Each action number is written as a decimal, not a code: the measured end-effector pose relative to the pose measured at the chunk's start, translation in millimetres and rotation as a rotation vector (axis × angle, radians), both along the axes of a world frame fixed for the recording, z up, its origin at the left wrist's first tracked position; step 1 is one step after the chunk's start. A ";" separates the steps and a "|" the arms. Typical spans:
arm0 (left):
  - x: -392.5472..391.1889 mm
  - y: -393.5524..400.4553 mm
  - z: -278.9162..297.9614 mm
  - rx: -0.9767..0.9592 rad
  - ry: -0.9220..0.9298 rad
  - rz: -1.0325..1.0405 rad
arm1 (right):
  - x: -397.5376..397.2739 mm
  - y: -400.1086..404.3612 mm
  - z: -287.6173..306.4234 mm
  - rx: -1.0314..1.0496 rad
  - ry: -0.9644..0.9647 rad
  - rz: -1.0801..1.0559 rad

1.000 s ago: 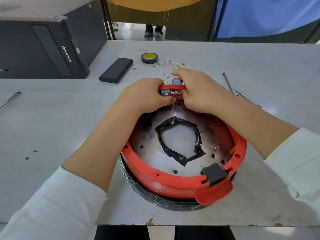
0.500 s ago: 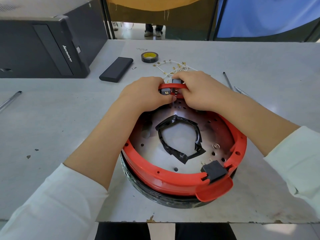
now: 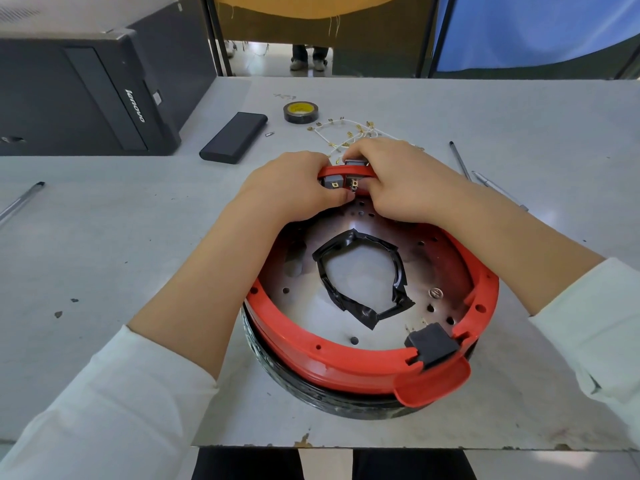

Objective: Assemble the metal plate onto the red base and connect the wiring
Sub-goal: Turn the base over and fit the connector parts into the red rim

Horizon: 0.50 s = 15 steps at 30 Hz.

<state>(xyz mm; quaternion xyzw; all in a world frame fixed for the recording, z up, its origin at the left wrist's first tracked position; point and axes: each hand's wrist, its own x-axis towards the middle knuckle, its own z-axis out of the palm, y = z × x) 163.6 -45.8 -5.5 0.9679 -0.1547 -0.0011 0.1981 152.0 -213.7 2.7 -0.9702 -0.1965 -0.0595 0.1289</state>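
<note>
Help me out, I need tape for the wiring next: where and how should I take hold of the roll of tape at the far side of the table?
The tape roll lies flat on the table, hole up. Come from above and pinch its wall, one finger in the hole, thumb outside. Its near side looks free; the white wires lie to its right.

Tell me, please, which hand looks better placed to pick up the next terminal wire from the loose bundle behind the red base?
Probably the right hand: it grips the red base at its far rim, beside the white wires. The left hand sits farther from them and steadies the grey connector.
</note>
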 end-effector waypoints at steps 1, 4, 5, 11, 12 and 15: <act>0.0 -0.1 0.2 0.005 0.004 -0.002 | 0.3 -0.2 0.5 0.002 0.008 -0.004; 0.1 -0.2 0.1 0.005 0.015 -0.004 | 1.2 -0.8 1.8 0.017 0.021 -0.017; 0.2 0.0 -0.3 0.001 0.018 -0.002 | 1.5 -0.6 1.3 0.020 0.013 -0.026; 0.4 1.3 -0.3 -0.022 0.013 -0.003 | 0.7 1.1 -4.0 -0.023 -0.042 -0.037; 0.2 1.2 -0.3 -0.025 0.013 -0.002 | 0.5 1.5 -3.7 -0.029 -0.037 -0.028; -0.7 0.8 -0.8 -0.025 0.014 0.002 | -0.2 2.5 -2.0 -0.015 -0.005 -0.030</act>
